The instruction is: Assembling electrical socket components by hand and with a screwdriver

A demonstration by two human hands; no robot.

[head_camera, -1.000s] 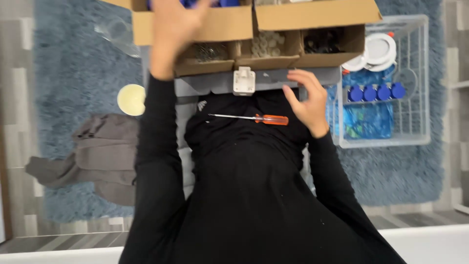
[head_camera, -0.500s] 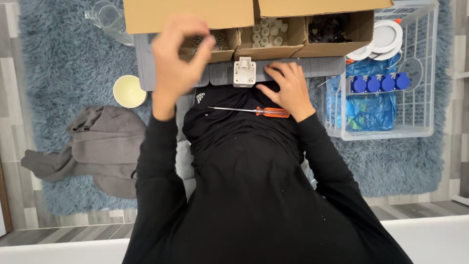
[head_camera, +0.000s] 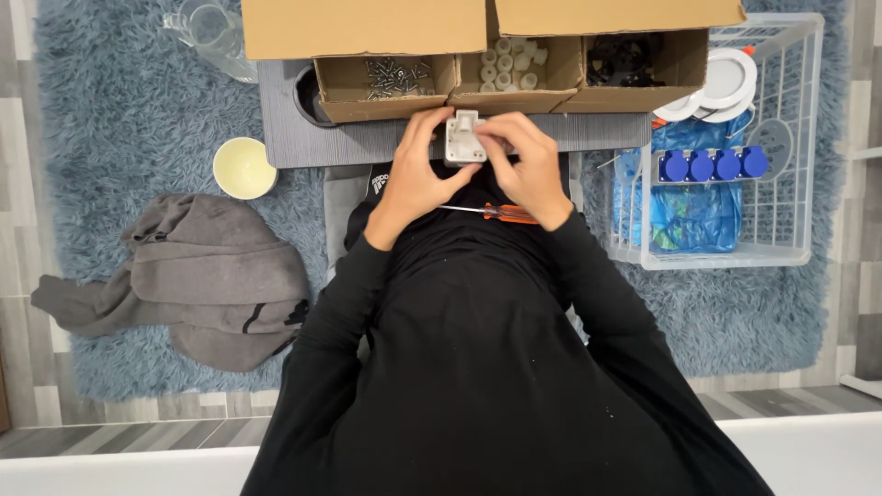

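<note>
Blue shag rug [head_camera: 110, 138] beneath; left hand [head_camera: 415, 174] and right hand [head_camera: 528, 170] both pinched a white socket housing [head_camera: 464, 138] over the grey board [head_camera: 367, 142].

Brown cardboard box [head_camera: 514, 69] at far centre on grey counter [head_camera: 367, 142], flaps open, 3 compartments. Blue plastic bag [head_camera: 694, 207] inside white basket [head_camera: 808, 138], right.

Pale grey socket part [head_camera: 462, 138]; orange-handled screwdriver [head_camera: 501, 213]; shaggy blue rug [head_camera: 110, 119]; brown cardboard box [head_camera: 367, 28]; grey hoodie [head_camera: 207, 271]; cream, perhaps yellowish, bowl [head_camera: 243, 168].
</note>
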